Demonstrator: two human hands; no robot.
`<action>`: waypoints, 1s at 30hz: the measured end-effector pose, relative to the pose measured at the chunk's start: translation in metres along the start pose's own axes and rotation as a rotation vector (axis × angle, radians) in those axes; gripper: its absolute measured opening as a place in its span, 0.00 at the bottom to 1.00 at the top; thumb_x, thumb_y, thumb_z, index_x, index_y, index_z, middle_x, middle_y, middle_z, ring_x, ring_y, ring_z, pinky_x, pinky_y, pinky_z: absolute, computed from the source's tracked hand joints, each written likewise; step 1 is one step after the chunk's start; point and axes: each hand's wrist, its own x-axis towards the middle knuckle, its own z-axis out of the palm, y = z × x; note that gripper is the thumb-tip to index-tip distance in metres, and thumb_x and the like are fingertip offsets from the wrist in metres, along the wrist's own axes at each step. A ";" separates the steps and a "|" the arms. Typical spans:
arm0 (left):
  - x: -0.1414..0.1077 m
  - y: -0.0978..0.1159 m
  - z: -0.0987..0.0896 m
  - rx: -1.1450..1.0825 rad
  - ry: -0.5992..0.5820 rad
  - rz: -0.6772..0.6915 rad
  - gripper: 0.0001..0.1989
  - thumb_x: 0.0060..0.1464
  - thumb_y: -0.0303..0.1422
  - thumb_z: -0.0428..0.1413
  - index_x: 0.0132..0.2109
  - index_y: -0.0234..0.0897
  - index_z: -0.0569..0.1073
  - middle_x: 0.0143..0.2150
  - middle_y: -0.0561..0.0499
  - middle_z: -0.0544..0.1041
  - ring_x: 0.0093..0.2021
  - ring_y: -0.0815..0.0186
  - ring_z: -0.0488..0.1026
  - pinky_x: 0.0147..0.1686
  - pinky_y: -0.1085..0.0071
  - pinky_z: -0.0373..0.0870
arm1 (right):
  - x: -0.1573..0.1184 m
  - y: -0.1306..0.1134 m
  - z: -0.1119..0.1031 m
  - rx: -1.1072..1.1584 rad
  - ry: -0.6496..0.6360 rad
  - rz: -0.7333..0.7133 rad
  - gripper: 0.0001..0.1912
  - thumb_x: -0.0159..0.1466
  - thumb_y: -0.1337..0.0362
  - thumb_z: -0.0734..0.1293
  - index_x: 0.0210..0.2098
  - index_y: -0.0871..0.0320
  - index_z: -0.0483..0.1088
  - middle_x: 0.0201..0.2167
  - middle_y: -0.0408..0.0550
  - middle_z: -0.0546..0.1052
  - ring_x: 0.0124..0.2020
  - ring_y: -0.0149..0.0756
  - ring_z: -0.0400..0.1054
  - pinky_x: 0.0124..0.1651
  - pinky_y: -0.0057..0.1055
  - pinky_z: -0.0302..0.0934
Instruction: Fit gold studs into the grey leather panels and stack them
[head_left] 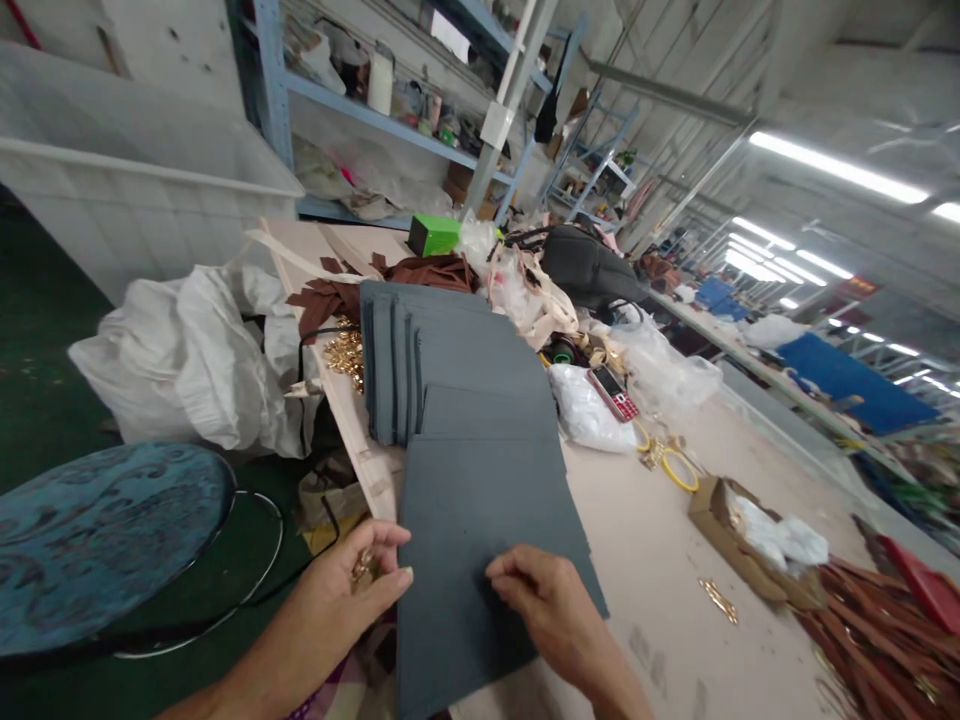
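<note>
Several dark grey flat panels (480,530) lie overlapped on the table, the nearest one in front of me. My left hand (367,575) is at that panel's left edge, its fingers curled round a few small gold metal pieces (364,568) in the palm. Over the middle of the same panel is my right hand (544,595), thumb and fingertips pinched together. Whatever those fingertips hold, if anything, is hidden. Farther back, a thick stack of grey panels (450,340) rests on the table, with a heap of gold metal pieces (346,355) to its left.
To the right on the pale table (637,510) are a red phone (613,393), yellow rings (680,469), a cardboard box (739,545) and brown straps (885,630). A blue patterned round stool (112,540), a white sack (187,360) and a large bin (142,210) stand left.
</note>
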 end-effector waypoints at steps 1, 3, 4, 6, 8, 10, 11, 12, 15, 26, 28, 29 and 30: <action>-0.001 -0.001 0.002 -0.014 0.034 0.006 0.19 0.51 0.46 0.58 0.45 0.40 0.70 0.32 0.55 0.72 0.32 0.64 0.72 0.33 0.69 0.70 | 0.001 0.005 0.002 0.086 0.050 0.064 0.08 0.61 0.66 0.63 0.32 0.57 0.75 0.24 0.42 0.75 0.27 0.32 0.68 0.31 0.26 0.60; -0.001 -0.004 0.004 -0.027 0.098 0.005 0.20 0.48 0.46 0.60 0.44 0.39 0.69 0.33 0.54 0.73 0.33 0.63 0.73 0.36 0.68 0.71 | 0.005 0.014 0.007 0.224 0.121 0.159 0.09 0.60 0.62 0.65 0.33 0.59 0.75 0.23 0.42 0.73 0.25 0.31 0.68 0.30 0.27 0.63; -0.001 -0.005 0.003 -0.027 0.114 -0.001 0.21 0.47 0.46 0.61 0.44 0.39 0.69 0.34 0.53 0.74 0.35 0.61 0.74 0.38 0.66 0.72 | 0.008 0.017 0.010 0.265 0.140 0.180 0.09 0.59 0.61 0.65 0.33 0.60 0.74 0.23 0.42 0.73 0.25 0.31 0.68 0.29 0.27 0.64; -0.001 -0.010 0.001 -0.028 0.123 -0.014 0.22 0.47 0.47 0.61 0.45 0.39 0.69 0.36 0.51 0.75 0.38 0.60 0.75 0.41 0.64 0.72 | 0.013 0.021 0.013 0.300 0.154 0.183 0.10 0.58 0.60 0.66 0.32 0.60 0.74 0.23 0.42 0.73 0.25 0.31 0.69 0.28 0.26 0.64; -0.004 -0.018 0.000 -0.040 0.111 -0.035 0.23 0.47 0.47 0.62 0.45 0.39 0.69 0.36 0.51 0.76 0.38 0.60 0.76 0.40 0.64 0.72 | 0.015 0.021 0.013 0.322 0.156 0.178 0.10 0.58 0.59 0.67 0.32 0.60 0.74 0.21 0.41 0.72 0.24 0.30 0.68 0.27 0.25 0.64; -0.008 -0.027 0.002 -0.106 0.069 -0.071 0.23 0.48 0.47 0.62 0.46 0.38 0.68 0.35 0.51 0.77 0.35 0.61 0.76 0.37 0.66 0.72 | 0.016 0.020 0.013 0.345 0.155 0.175 0.10 0.58 0.59 0.67 0.32 0.60 0.73 0.20 0.40 0.72 0.23 0.29 0.68 0.26 0.25 0.63; -0.010 -0.030 0.004 -0.174 0.031 -0.092 0.23 0.48 0.47 0.63 0.45 0.38 0.68 0.34 0.52 0.77 0.34 0.61 0.76 0.35 0.66 0.72 | 0.015 0.019 0.013 0.356 0.160 0.172 0.10 0.58 0.59 0.67 0.31 0.60 0.73 0.20 0.40 0.71 0.23 0.29 0.67 0.26 0.25 0.63; -0.012 -0.031 0.006 -0.261 -0.019 -0.109 0.23 0.48 0.46 0.63 0.45 0.38 0.67 0.33 0.52 0.78 0.33 0.61 0.76 0.35 0.66 0.72 | 0.015 0.019 0.012 0.365 0.165 0.168 0.10 0.57 0.58 0.68 0.31 0.60 0.73 0.20 0.40 0.71 0.23 0.29 0.67 0.26 0.24 0.63; -0.014 -0.019 0.015 -0.503 -0.193 -0.108 0.22 0.50 0.44 0.63 0.47 0.38 0.68 0.40 0.47 0.80 0.40 0.59 0.78 0.42 0.63 0.73 | 0.015 0.021 0.012 0.406 0.176 0.154 0.12 0.56 0.57 0.70 0.31 0.60 0.74 0.20 0.40 0.72 0.23 0.29 0.68 0.26 0.24 0.64; 0.025 0.045 0.042 -0.415 -0.284 -0.301 0.24 0.41 0.42 0.66 0.45 0.34 0.76 0.35 0.46 0.82 0.32 0.58 0.78 0.28 0.69 0.72 | 0.035 0.012 0.012 0.668 0.135 0.182 0.20 0.46 0.52 0.76 0.28 0.62 0.72 0.18 0.40 0.72 0.21 0.27 0.68 0.23 0.23 0.65; 0.025 0.045 0.044 -0.410 -0.265 -0.322 0.22 0.41 0.42 0.65 0.43 0.35 0.76 0.31 0.48 0.82 0.29 0.60 0.77 0.24 0.72 0.69 | 0.036 0.009 0.011 0.670 0.119 0.170 0.21 0.47 0.51 0.76 0.28 0.62 0.72 0.18 0.40 0.72 0.20 0.27 0.68 0.23 0.22 0.65; 0.025 0.045 0.044 -0.412 -0.259 -0.330 0.21 0.41 0.42 0.65 0.42 0.35 0.76 0.30 0.49 0.81 0.27 0.61 0.77 0.22 0.73 0.67 | 0.036 0.008 0.011 0.672 0.114 0.164 0.21 0.47 0.51 0.76 0.28 0.62 0.72 0.18 0.40 0.72 0.20 0.27 0.68 0.23 0.22 0.65; 0.025 0.045 0.045 -0.413 -0.252 -0.339 0.20 0.42 0.42 0.64 0.41 0.35 0.76 0.29 0.50 0.81 0.26 0.62 0.76 0.20 0.74 0.65 | 0.037 0.007 0.011 0.674 0.109 0.160 0.21 0.47 0.51 0.76 0.28 0.62 0.72 0.18 0.40 0.72 0.20 0.26 0.67 0.23 0.22 0.65</action>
